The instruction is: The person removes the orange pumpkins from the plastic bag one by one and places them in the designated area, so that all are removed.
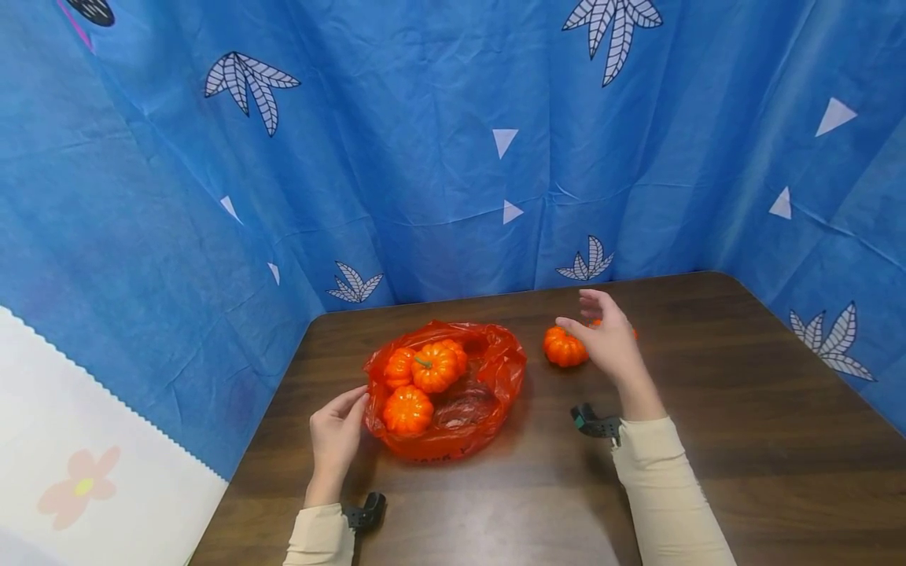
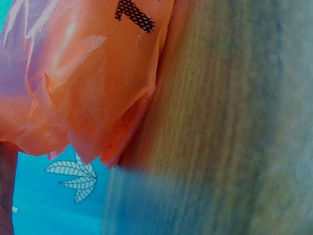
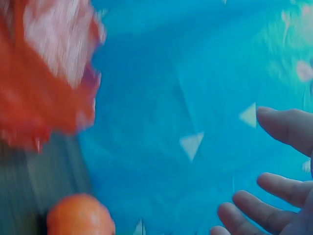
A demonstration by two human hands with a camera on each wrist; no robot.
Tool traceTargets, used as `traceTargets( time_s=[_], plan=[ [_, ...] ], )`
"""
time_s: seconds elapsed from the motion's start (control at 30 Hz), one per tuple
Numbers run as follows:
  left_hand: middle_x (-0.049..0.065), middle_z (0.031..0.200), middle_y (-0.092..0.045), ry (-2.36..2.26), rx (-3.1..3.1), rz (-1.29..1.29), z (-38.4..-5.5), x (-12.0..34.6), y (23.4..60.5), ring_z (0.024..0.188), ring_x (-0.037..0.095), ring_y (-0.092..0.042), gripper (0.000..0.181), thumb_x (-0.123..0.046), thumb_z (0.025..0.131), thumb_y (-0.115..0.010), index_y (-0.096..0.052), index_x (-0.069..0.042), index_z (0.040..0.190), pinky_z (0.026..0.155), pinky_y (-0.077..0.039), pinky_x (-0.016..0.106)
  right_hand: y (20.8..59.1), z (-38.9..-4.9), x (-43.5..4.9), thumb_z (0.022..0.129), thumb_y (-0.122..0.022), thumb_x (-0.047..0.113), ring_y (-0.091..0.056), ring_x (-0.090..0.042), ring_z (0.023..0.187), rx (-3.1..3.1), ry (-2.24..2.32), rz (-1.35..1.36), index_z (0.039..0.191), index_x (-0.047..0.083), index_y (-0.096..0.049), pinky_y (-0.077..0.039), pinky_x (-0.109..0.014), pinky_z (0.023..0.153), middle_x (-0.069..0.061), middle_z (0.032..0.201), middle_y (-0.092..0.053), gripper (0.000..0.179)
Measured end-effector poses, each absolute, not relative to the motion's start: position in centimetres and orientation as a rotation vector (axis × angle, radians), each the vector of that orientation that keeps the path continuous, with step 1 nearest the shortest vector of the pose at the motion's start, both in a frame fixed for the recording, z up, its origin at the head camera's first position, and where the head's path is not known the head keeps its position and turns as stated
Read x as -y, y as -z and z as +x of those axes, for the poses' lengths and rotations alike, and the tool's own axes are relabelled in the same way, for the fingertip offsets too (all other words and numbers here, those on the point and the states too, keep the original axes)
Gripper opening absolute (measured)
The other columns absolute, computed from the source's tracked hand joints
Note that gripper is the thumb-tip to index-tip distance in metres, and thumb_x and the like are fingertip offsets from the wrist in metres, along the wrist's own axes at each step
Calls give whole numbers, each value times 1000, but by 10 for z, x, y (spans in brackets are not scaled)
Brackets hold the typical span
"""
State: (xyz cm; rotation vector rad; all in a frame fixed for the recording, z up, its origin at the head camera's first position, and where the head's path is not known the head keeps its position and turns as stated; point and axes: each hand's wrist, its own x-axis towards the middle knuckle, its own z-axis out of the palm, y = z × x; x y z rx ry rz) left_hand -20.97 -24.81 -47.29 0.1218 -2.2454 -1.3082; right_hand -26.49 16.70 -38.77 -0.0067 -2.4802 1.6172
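A thin red plastic bag (image 1: 506, 369) stands wide-mouthed on the table, with several small orange pumpkins (image 1: 435, 367) inside. At its left rim, my left hand (image 1: 336, 436) pinches the edge between thumb and fingers. In the left wrist view the bag's side (image 2: 98, 88) fills the upper left, with a dark printed mark. To the right of the bag, my right hand (image 1: 609, 342) is held over the table with thumb and fingers spread, holding nothing. Beside it on the table sits an orange pumpkin (image 1: 564, 347); a second is mostly hidden behind the hand.
The brown wooden table (image 1: 743, 393) extends to the right and toward the front. A blue curtain (image 1: 439, 157) with leaf and triangle prints hangs behind it. At the left is a pale cloth (image 1: 127, 424) with a flower print. Black wrist straps (image 1: 364, 512) sit on both forearms.
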Motion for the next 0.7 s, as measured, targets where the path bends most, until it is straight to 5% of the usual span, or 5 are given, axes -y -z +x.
traceTargets(
  time_s=[0.13, 0.37, 0.7],
  plan=[
    [11, 104, -78, 1311, 2238, 120, -210, 249, 473, 84, -3, -68, 17, -12, 92, -73, -78, -7, 107, 74, -53, 7, 383, -261, -148, 91, -73, 37, -44, -40, 137, 2523, -1630, 143, 150, 8, -38, -41, -58, 113, -21, 152, -45, 75],
    [11, 106, -78, 1315, 2256, 125, -209, 250, 474, 94, 26, -74, 18, -15, 93, -72, -78, -7, 108, 75, -53, 6, 383, -257, -118, 89, -76, 28, -51, -39, 131, 2538, -1623, 294, 146, 10, -44, -48, -56, 106, -18, 146, -51, 69],
    [11, 105, -78, 1305, 2244, 126, -209, 249, 473, 94, 27, -74, 17, -13, 93, -72, -78, -7, 107, 75, -53, 7, 390, -252, -74, 86, -80, 22, -54, -37, 127, 2518, -1645, 477, 143, 7, -48, -47, -56, 107, -16, 143, -55, 67]
  ],
)
